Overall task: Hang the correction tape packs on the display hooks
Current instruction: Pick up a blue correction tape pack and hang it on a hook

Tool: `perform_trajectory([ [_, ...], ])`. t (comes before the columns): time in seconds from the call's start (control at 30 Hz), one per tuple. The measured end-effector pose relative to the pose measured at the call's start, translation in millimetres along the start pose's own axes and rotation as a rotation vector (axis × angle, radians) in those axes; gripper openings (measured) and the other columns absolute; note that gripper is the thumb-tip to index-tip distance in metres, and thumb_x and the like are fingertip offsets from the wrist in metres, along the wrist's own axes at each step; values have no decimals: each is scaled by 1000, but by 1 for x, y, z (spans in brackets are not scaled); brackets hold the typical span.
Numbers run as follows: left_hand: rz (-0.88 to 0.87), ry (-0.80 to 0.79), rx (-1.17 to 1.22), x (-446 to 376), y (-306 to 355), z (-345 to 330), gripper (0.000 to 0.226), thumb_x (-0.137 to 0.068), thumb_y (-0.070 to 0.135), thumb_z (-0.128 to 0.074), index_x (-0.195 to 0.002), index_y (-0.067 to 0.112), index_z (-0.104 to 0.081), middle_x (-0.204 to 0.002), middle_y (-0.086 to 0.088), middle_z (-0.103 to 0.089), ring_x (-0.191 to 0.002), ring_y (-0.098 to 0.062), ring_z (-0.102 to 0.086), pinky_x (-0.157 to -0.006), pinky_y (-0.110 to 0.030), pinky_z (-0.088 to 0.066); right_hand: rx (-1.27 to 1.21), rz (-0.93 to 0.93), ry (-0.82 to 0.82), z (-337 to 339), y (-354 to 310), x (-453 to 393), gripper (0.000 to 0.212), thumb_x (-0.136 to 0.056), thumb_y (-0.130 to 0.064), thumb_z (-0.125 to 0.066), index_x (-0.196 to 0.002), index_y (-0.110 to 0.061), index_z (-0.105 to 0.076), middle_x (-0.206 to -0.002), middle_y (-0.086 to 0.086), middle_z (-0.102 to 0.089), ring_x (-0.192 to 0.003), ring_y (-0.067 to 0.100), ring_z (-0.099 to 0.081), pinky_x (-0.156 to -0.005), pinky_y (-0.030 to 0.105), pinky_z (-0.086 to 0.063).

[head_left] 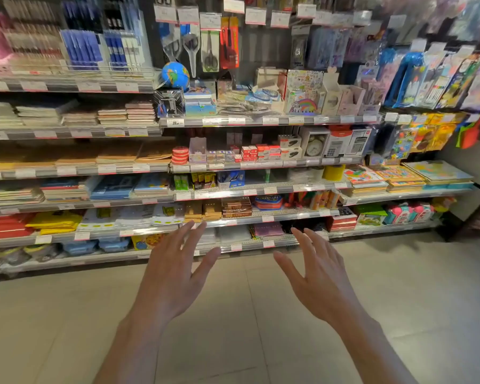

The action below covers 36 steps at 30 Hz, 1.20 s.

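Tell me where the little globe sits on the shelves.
In the head view the globe stands on the upper shelf, left of centre, just below the hanging scissors packs and above a stack of small blue boxes.

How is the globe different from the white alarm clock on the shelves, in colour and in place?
The globe is blue with green and yellow patches; the alarm clock is white with a pale dial. The globe stands on the upper shelf, left of centre; the alarm clock sits one shelf lower, further right, beside boxed calculators. Both are round.
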<state>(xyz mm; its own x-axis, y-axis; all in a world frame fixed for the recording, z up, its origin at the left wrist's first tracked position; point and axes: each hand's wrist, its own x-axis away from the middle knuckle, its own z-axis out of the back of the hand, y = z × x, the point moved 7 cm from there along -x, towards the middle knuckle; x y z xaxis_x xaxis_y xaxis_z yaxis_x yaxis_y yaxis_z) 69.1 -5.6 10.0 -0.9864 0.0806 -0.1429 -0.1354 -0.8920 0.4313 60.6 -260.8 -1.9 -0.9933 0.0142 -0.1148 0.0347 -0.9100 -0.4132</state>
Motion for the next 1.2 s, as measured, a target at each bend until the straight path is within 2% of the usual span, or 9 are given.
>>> perform_trajectory([
  [0.2,-57,0,-24,-22,-17,-10,87,-83,81,-2,-157,39,-16,-165,12,-19,-153,-12,-16,-124,-39,-18,48,-19,-4,-15,3,-15,82,-87,-81,-12,-156,-36,-19,-165,-2,-21,-152,19,-17,-123,41,-14],
  [0.3,-54,-5,-6,-41,-20,-16,85,-84,81,-4,-157,39,-16,-165,13,-18,-152,-11,-16,-124,-39,-18,46,-33,-5,-18,10,-33,86,-84,-83,-8,-155,-36,-18,-165,-1,-20,-152,19,-16,-123,42,-15],
  [0.4,-45,-5,4,-69,-18,-26,84,-85,80,-6,-156,38,-19,-164,13,-20,-152,-11,-17,-123,-37,-18,37,-48,-4,-22,20,-60,81,-88,-79,-15,-156,-35,-20,-165,-1,-21,-152,19,-16,-123,41,-15],
  [0.47,-42,-9,13,-92,-12,-36,76,-91,75,-14,-156,37,-22,-163,14,-22,-151,-9,-18,-123,-36,-18,19,-53,-3,-26,31,-81,82,-88,-80,-14,-156,-35,-21,-165,-1,-20,-152,19,-16,-122,41,-14],
  [0.57,-34,-20,18,-138,0,-55,71,-92,69,-21,-156,38,-23,-163,16,-22,-150,-7,-18,-122,-35,-20,-20,-59,-6,-32,53,-124,83,-86,-81,-12,-155,-36,-21,-164,-2,-21,-152,18,-16,-122,40,-15],
  [0.7,-16,-23,-7,-208,16,-71,73,-91,70,-15,-156,38,-21,-163,16,-21,-150,-9,-19,-122,-38,-26,-51,-61,-13,-28,82,-192,80,-88,-76,-20,-156,-34,-21,-165,-3,-20,-152,16,-14,-123,40,-15],
  [0.8,7,12,-12,-269,36,-69,68,-95,67,-22,-156,37,-20,-163,15,-21,-149,-9,-21,-121,-36,-26,-89,-62,4,-12,101,-256,84,-85,-79,-19,-156,-33,-22,-164,-3,-21,-151,17,-18,-123,42,-22],
  [0.93,20,108,26,-345,55,-57,68,-94,65,-27,-155,35,-26,-161,14,-27,-148,-9,-25,-120,-35,-28,-119,-36,66,10,117,-344,75,-94,-69,-33,-156,-28,-25,-163,-1,-26,-150,18,-23,-121,41,-27],
  [1.2,86,219,215,-443,32,-55,56,-98,60,-37,-150,41,-30,-153,21,-35,-140,1,-29,-111,-25,-28,-290,-74,112,16,137,-452,79,-87,-72,-35,-153,-28,-33,-155,-4,-37,-143,16,-34,-115,39,-35],
])
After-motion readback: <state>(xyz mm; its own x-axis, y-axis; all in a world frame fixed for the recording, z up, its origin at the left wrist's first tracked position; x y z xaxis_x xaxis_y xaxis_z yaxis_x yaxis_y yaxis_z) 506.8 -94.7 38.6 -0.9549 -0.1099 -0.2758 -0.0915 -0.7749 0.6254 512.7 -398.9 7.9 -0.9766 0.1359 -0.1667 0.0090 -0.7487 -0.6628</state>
